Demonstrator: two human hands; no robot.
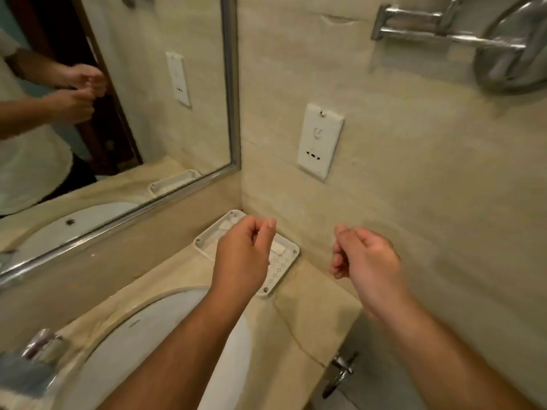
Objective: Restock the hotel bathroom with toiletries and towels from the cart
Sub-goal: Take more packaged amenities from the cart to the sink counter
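A white plastic amenity tray (291, 257) sits in the corner of the beige stone counter, against the wall. A small white packet (278, 247) lies on it, and another pale item (227, 225) lies at its far end. My left hand (242, 255) hovers just above the tray with loosely curled fingers, thumb and forefinger apart, holding nothing I can see. My right hand (367, 258) is raised to the right of the tray, near the wall, its fingers curled in with nothing in them. No towels or cart are in view.
A white oval sink (148, 335) with a chrome tap (41, 344) fills the lower left. A framed mirror (118, 99) reflects my arms. On the right wall are a white socket plate (321, 140), a chrome rail (414, 28) and a round mirror (515, 45).
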